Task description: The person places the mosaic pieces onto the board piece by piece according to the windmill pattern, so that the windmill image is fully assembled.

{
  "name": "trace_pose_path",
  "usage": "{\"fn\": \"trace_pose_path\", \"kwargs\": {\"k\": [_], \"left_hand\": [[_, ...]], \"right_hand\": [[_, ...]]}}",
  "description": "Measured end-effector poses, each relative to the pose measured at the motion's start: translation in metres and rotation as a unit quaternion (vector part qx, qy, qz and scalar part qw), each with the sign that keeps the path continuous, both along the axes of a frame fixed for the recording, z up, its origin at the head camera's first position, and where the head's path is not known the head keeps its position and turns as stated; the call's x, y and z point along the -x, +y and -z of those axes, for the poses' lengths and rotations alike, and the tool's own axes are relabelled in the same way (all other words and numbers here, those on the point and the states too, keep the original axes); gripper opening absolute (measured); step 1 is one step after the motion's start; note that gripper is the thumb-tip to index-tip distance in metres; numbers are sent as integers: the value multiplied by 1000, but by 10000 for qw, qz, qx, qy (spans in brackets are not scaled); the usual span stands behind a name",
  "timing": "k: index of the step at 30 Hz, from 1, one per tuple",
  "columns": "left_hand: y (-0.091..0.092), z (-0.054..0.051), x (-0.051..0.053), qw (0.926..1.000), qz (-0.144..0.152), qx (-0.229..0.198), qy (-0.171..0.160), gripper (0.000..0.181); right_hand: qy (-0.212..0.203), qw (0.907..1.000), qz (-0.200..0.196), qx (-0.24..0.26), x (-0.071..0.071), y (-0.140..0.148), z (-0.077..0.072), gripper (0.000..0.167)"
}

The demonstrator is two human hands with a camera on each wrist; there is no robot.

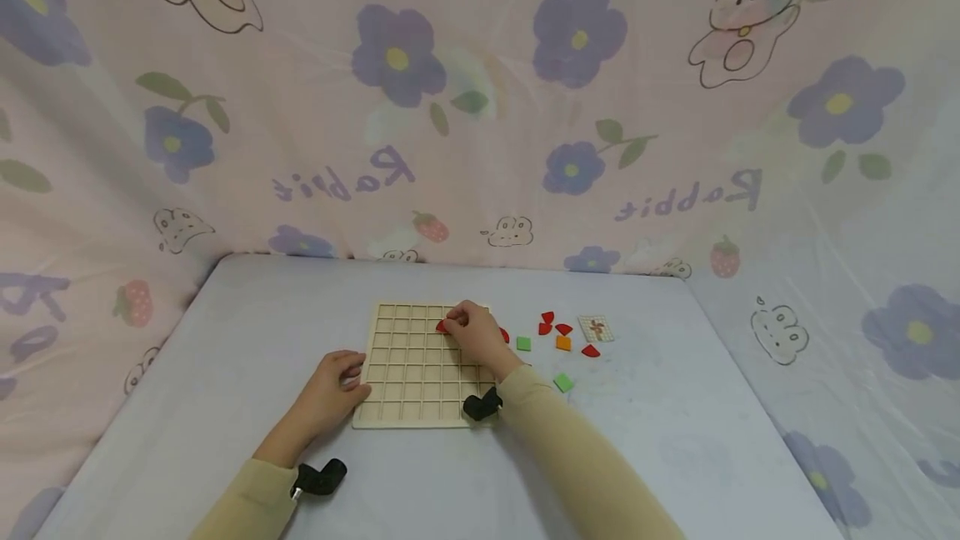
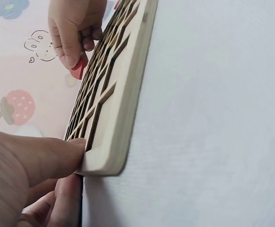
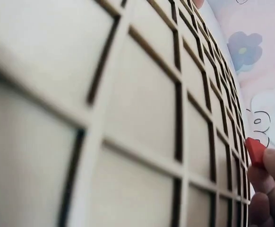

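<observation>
- Right hand (image 1: 477,334): reaching over the wooden grid board (image 1: 395,373), thumb and forefinger pinching a red piece (image 1: 441,327) above its far rows.
- Left hand (image 1: 330,390): at the board's left edge, thumb on the rim, fingers curled against the side.

Rabbit-print cloth (image 1: 487,40) behind white table (image 1: 697,440)

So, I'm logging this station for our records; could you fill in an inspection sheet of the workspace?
Surface: white tabletop, with a wooden grid board lying on it.
Job's things: that board; a red fan-shaped tile in hand; to the board's right, more red tiles, two green square tiles, an orange square tile and a pattern card.
Clutter: nothing seen.
Grippers: left hand grips the board's left edge; right hand pinches the red fan-shaped tile.
Cables: nothing seen.
Surroundings: rabbit-and-flower print fabric.
</observation>
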State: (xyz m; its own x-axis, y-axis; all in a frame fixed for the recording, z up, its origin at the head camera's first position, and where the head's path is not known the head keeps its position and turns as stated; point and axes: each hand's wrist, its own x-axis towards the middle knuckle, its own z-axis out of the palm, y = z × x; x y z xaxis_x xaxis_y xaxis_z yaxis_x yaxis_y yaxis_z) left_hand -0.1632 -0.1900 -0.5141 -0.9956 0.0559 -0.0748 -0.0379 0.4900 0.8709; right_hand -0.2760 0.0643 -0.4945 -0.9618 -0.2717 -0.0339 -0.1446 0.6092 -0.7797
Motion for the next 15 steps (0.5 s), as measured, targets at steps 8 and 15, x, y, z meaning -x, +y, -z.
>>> {"fn": "trace_pose_path", "kwargs": {"k": [8, 15], "left_hand": [[-1, 2, -1, 9999, 63, -41, 147, 53], [0, 1, -2, 10000, -32, -5, 53, 54]], "right_hand": [[156, 9996, -146, -190, 4, -13, 6, 7], [221, 9991, -138, -330, 5, -17, 10, 10]]}}
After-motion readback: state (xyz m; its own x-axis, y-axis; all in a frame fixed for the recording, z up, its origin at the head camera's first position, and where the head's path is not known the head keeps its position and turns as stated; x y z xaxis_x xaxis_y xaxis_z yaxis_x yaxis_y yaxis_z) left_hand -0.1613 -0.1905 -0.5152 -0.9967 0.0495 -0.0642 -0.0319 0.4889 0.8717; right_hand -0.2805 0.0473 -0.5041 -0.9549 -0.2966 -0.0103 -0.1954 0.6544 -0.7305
